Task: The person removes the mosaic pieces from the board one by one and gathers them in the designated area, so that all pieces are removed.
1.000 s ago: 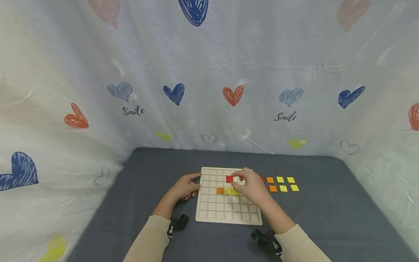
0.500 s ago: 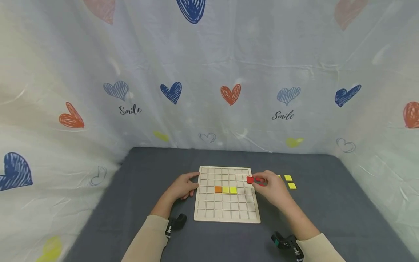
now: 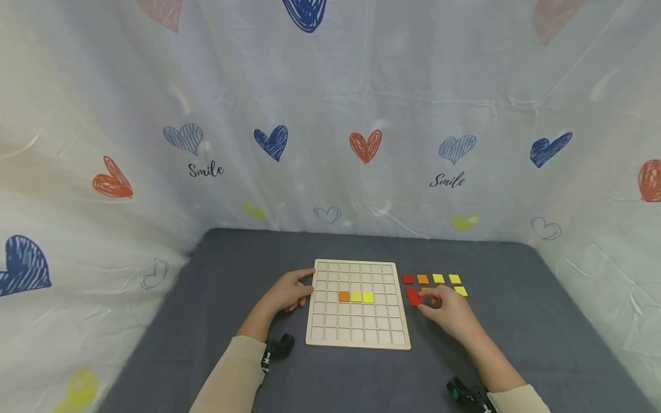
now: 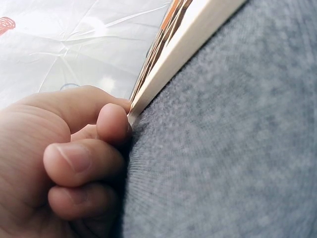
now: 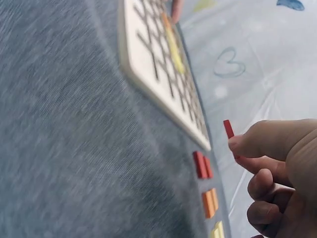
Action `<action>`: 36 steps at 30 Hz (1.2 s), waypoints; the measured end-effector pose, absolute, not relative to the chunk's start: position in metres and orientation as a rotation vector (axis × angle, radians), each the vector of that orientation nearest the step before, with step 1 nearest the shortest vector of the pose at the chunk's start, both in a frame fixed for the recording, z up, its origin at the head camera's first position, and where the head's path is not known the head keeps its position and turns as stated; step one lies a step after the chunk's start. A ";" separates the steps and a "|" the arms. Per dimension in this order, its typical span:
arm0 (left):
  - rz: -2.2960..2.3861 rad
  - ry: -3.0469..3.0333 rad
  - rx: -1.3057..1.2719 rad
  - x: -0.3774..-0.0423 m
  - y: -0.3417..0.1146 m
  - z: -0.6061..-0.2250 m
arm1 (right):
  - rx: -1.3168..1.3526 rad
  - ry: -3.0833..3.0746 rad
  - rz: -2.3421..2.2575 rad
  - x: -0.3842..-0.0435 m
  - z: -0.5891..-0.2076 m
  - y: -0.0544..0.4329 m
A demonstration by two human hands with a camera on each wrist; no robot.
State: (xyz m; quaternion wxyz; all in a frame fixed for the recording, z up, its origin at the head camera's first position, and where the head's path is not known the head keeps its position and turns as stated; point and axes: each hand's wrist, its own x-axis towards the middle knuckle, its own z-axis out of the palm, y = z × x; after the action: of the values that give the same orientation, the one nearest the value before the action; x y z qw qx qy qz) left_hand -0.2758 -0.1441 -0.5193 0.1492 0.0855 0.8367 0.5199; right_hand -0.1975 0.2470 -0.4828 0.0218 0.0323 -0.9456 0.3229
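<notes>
A pale wooden grid board (image 3: 356, 338) lies on the dark cloth, with one orange tile (image 3: 343, 296) and two yellow tiles (image 3: 362, 297) side by side in its middle. At the board's left side is my left hand (image 3: 283, 293); its index finger and thumb touch the edge, while the other fingers curl beneath in the left wrist view. My right hand (image 3: 450, 312), right of the board, pinches a square red tile (image 5: 228, 129) between thumb and index finger. That tile is raised over the loose tiles and overlaps the near red one in the head view.
Two rows of loose tiles stand right of the board: red (image 3: 408, 279), orange (image 3: 423, 279) and yellow (image 3: 455, 279). My right hand partly hides the near row. A curtain (image 3: 330, 115) printed with hearts hangs behind the table (image 3: 248, 252).
My right hand has moved from over the board to the right, carrying the red tile to the loose tiles. My left hand stays at the board's left edge.
</notes>
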 end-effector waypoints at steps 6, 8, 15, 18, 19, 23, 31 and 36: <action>1.479 2.414 0.233 -0.276 -0.143 -0.519 | 0.162 -3.018 0.928 -0.198 -0.490 0.252; 1.476 2.418 0.236 -0.276 -0.143 -0.519 | 0.195 -3.033 0.901 -0.199 -0.492 0.252; 1.476 2.413 0.245 -0.276 -0.143 -0.520 | 0.233 -3.043 0.874 -0.200 -0.496 0.250; 1.478 2.412 0.247 -0.276 -0.144 -0.520 | 0.230 -3.034 0.868 -0.200 -0.494 0.251; 1.479 2.410 0.247 -0.277 -0.144 -0.521 | 0.225 -3.029 0.871 -0.199 -0.493 0.251; 1.481 2.405 0.236 -0.277 -0.144 -0.520 | 0.196 -3.012 0.897 -0.199 -0.484 0.252; 1.465 2.418 0.255 -0.278 -0.144 -0.521 | 0.218 -2.943 0.965 -0.202 -0.460 0.255; 1.472 2.417 0.241 -0.279 -0.144 -0.521 | 0.272 -2.904 0.976 -0.205 -0.445 0.249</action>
State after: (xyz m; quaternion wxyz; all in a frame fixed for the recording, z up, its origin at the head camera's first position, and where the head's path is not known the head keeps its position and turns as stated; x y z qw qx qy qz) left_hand -0.2786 -0.1438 -0.5213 0.1502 0.0840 0.8413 0.5124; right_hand -0.2053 0.2494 -0.4451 0.0330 0.0885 -0.9436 0.3172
